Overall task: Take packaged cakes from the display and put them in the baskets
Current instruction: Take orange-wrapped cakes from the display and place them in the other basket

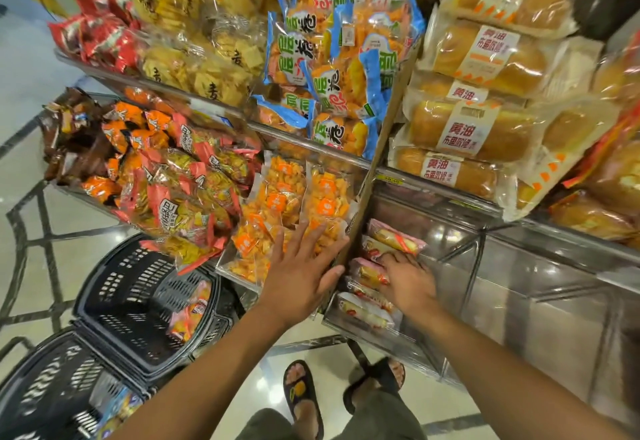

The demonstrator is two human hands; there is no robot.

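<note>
1. The left hand point(304, 273) is laid flat, fingers straight and spread, over the orange snack packets point(284, 197) and against the lower end of the cardboard divider point(379, 149).
2. The right hand point(410, 280) is lowered into the clear-walled bin point(381, 339) to the right of the divider. Its fingers are bent down onto the row of packaged cakes point(394, 239). Whether one cake is actually clamped cannot be told, since the fingertips are hidden among the wrappers.
3. The cakes, in pink-edged film, are packed in a row just beside the divider; none has been lifted yet.
4. Two black baskets point(131, 287) are set low at the left, well apart from the bin, and packets are already held in each.
5. Risk: because the wrappers are glossy and closely packed, a pinch may slip, or a neighbouring cake may be dragged out and dropped to the floor.
6. Risk: if the left hand's pressure is released abruptly, the divider may shift and orange packets may slide toward the cake bin.
7. Risk: soft cake may be crushed by too firm a grip, and a basket may be missed on the carry across to the left.
</note>
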